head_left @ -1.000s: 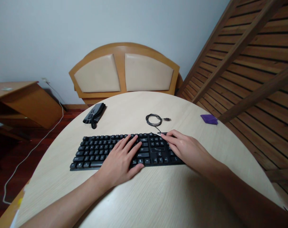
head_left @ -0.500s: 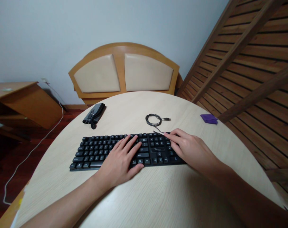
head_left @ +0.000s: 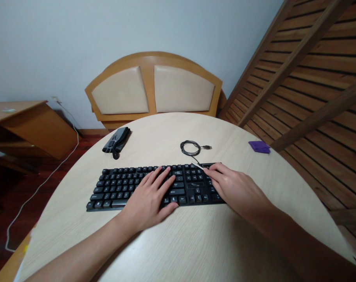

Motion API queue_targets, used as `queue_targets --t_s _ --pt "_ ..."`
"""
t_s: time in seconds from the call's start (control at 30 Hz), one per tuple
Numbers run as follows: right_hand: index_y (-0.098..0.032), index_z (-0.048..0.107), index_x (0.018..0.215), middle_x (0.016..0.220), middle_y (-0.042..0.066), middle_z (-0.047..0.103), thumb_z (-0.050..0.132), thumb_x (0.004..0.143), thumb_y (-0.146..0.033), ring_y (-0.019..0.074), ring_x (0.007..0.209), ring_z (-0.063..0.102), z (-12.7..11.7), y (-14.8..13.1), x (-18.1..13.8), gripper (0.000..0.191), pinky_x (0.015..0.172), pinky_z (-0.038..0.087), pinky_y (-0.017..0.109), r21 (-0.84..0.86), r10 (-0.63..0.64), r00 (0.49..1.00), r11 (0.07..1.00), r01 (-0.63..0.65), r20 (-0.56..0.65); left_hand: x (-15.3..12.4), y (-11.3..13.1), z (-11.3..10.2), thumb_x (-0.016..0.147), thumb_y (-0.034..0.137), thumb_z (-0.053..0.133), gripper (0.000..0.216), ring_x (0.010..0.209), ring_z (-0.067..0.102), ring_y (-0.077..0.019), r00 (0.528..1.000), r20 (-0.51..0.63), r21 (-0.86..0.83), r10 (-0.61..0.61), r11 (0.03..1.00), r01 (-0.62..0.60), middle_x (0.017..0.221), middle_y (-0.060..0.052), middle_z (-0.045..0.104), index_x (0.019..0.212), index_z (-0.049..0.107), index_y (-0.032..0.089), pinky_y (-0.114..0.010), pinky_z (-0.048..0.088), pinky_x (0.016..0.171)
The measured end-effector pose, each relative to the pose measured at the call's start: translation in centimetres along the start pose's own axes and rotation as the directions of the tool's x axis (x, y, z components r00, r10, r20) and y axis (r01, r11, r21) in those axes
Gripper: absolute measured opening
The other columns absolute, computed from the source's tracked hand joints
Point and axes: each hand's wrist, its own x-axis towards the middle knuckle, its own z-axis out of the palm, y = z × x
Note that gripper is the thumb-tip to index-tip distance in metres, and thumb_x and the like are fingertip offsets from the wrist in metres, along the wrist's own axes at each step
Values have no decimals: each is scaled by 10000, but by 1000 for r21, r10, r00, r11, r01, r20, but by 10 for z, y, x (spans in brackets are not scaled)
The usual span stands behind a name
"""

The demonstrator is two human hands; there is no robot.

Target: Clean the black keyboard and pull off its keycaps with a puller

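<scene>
Keyboard (head_left: 116,188) beneath left hand (head_left: 148,203), right hand (head_left: 236,190) fingers (head_left: 216,173)

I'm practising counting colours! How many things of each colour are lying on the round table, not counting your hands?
Black: 3 (keyboard, coiled cable, pouch)
Purple: 1 (small flat piece)
White: 1 (thin strip held in the right hand)
Total: 5

A dark folded pouch (head_left: 117,141) lies far left on the round worktop (head_left: 178,243), well apart from a purple cloth (head_left: 259,147) near the right edge. Behind stands a wooden chair (head_left: 153,88) (cream padded back); a white cord (head_left: 27,198) trails across the floor (head_left: 16,184).
</scene>
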Motion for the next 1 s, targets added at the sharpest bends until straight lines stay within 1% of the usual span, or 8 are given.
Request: queue_targets --t_s 0.17,0.27,0.43,0.63,0.77,0.9,1.0 --pt "-208 722 1174 1060 45 705 522 937 -109 125 648 658 -3 -4 -4 326 560 510 254 -34 23 1000 999 -23 -18 0 0 0 959 576 539 682 1490 339 -373 1000 3 -1 1 1000 -1 1619 -155 376 1491 489 154 -566 379 1176" --pt "-195 701 1217 1087 52 701 515 918 -83 129 677 665 -3 -6 -3 369 574 520 251 -38 27 999 999 -28 -29 0 0 0 958 575 542 685 1493 335 -373 1000 6 -1 -2 1000 2 1619 -153 376 1495 484 154 -566 375 1179" --pt "-169 666 1263 1145 69 683 526 866 -24 140 726 670 -2 -10 -1 445 597 538 253 -35 37 999 999 -37 15 0 -1 -1 962 575 532 685 1495 331 -371 1000 14 5 0 1000 0 1627 -156 360 1499 480 151 -566 369 1183" --pt "-162 684 1237 1119 81 691 480 898 -42 154 725 682 -4 -14 -2 413 568 538 265 -55 44 999 998 -42 22 0 -1 0 966 592 518 694 1493 332 -374 1000 19 6 -2 1000 2 1622 -157 369 1499 481 149 -567 370 1181" --pt "-154 686 1243 1122 94 688 455 909 -58 147 683 675 -3 -15 -5 417 544 523 271 -56 38 998 998 -35 46 0 0 -1 968 588 517 687 1491 335 -377 1000 9 3 4 1000 -4 1619 -164 371 1489 491 142 -570 373 1179" --pt "-172 669 1283 1146 93 679 453 927 -95 147 650 666 -3 -15 -6 423 514 496 281 -63 51 995 997 -46 90 0 0 -1 962 574 536 677 1489 338 -378 1000 -6 -16 2 1000 -2 1617 -158 377 1491 488 153 -573 374 1177" --pt "-181 656 1306 1177 93 674 457 939 -109 146 680 678 -6 -15 -5 424 520 484 272 -59 70 989 996 -62 132 0 0 -2 957 566 551 675 1485 346 -380 1000 -3 -17 -1 1000 1 1612 -159 386 1485 494 149 -570 373 1178"
